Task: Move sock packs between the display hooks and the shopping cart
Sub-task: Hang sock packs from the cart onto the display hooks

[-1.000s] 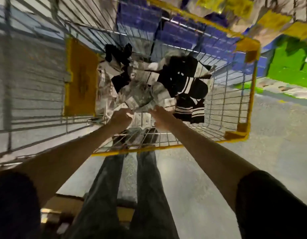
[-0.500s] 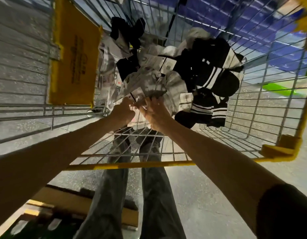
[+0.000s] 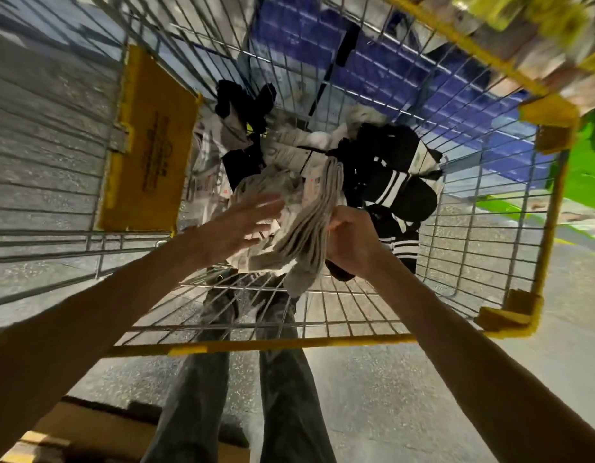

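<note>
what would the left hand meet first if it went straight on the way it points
Probably the grey sock pack that the right hand grips; the left hand points straight at it, contact unclear from blur.

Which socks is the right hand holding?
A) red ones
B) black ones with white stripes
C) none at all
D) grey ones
D: the right hand curls its fingers round the grey socks, while the black striped socks lie loose in the cart.
</note>
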